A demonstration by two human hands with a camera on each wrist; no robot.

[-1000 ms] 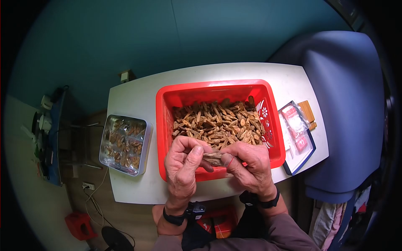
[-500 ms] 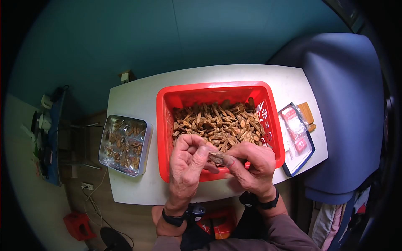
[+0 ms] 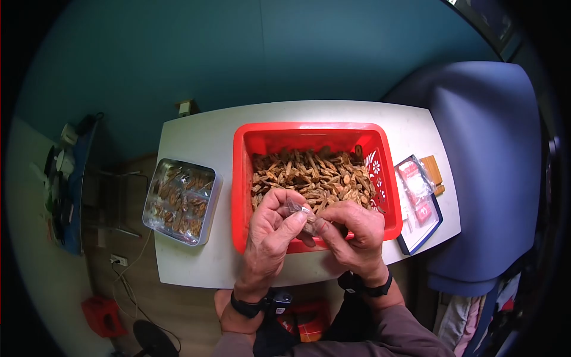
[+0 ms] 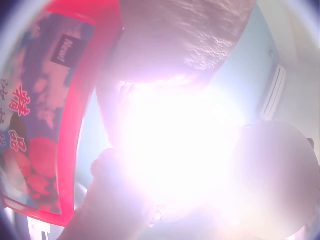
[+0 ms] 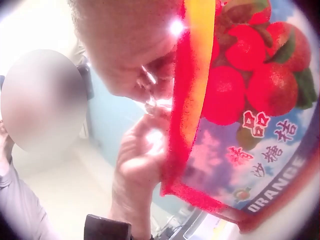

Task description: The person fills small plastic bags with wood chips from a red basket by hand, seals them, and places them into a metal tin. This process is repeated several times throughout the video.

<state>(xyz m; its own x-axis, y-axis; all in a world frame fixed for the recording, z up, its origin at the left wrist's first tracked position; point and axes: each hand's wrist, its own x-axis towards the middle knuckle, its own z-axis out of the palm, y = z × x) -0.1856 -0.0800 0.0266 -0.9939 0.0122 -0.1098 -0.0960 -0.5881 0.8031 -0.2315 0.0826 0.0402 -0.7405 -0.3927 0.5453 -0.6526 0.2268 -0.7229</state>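
Observation:
Over the front rim of the red plastic basket (image 3: pixel 239 184), both hands meet at a small clear plastic bag (image 3: pixel 302 209) with brownish contents. My left hand (image 3: pixel 270 238) pinches the bag between thumb and fingers. From the other side, my right hand (image 3: pixel 357 235) grips its lower right part with thumb and bent forefinger. Dried, sliced brown root pieces (image 3: pixel 309 172) fill the basket behind the hands. Strong glare washes out the left wrist view around the fingers. In the right wrist view, the basket's printed side (image 5: pixel 245 100) partly covers the hands.
On the left of the white table (image 3: pixel 196 271) stands a metal tin (image 3: pixel 205 229) of small filled clear bags. To the basket's right lies a shallow dark-edged box (image 3: pixel 425 229) with red-and-clear packets, beside a wooden block (image 3: pixel 432 171). A blue-covered shape (image 3: pixel 476 178) borders the table's right.
The brown pieces showed bare between the fingertips earlier; now crinkled clear plastic shows there. The hands stay close together over the rim. The head view has shifted slightly.

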